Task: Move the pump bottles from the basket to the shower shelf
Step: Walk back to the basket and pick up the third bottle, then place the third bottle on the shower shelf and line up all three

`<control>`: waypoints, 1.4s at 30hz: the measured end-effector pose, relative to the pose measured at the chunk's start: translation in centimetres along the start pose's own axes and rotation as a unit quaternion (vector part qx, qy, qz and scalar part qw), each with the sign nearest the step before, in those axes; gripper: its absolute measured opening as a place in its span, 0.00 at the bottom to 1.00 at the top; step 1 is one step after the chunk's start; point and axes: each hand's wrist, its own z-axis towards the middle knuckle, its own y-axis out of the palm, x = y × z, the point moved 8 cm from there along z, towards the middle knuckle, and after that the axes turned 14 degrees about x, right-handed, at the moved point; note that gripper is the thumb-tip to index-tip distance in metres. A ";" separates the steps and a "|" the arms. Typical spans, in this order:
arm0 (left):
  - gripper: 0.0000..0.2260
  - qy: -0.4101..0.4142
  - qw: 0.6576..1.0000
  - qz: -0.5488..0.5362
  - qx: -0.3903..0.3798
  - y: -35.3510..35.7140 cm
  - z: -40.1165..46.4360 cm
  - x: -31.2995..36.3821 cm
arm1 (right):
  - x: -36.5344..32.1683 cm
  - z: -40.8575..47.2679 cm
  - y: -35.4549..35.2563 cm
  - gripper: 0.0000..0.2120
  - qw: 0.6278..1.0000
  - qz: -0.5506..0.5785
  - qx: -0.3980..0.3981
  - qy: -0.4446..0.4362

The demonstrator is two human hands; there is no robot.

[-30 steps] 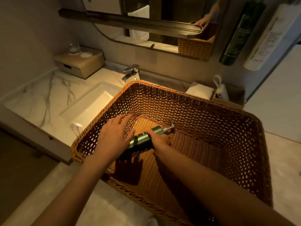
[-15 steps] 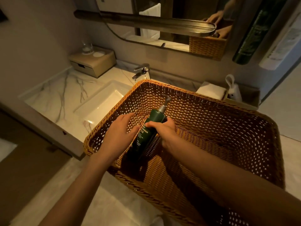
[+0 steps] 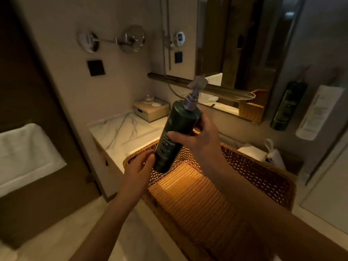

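Note:
A dark green pump bottle (image 3: pixel 177 129) with a silver pump head is held nearly upright above the woven wicker basket (image 3: pixel 263 174). My right hand (image 3: pixel 199 138) grips it around the middle. My left hand (image 3: pixel 139 166) rests at the basket's near-left rim, its fingers touching the bottle's lower end. The basket's inside looks bare where I can see it. On the wall at the right hang another dark green bottle (image 3: pixel 288 106) and a white bottle (image 3: pixel 318 112).
The basket stands on a marble vanity counter (image 3: pixel 120 132) below a mirror (image 3: pixel 235 53) with a metal rail. A beige box (image 3: pixel 150 111) sits at the counter's back. White towel (image 3: pixel 24 153) hangs at the left. A small white bag (image 3: pixel 273 155) lies behind the basket.
The green bottle went from lying on the basket floor to being lifted upright above the basket by my right hand. My view has tilted up and turned left.

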 end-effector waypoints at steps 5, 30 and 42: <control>0.13 -0.140 0.982 -0.115 0.061 -5.0 -7.0 -2.2 | -2.7 -5.7 2.7 0.29 0.994 0.028 -0.099 -0.019; 0.14 -0.380 0.726 -0.369 0.439 -48.9 -29.8 -21.1 | -8.5 -42.1 42.8 0.25 0.876 0.114 -0.460 0.089; 0.13 -0.395 0.665 -0.398 0.493 -62.1 -29.6 -29.6 | -7.4 -49.8 58.8 0.30 0.843 0.111 -0.516 0.105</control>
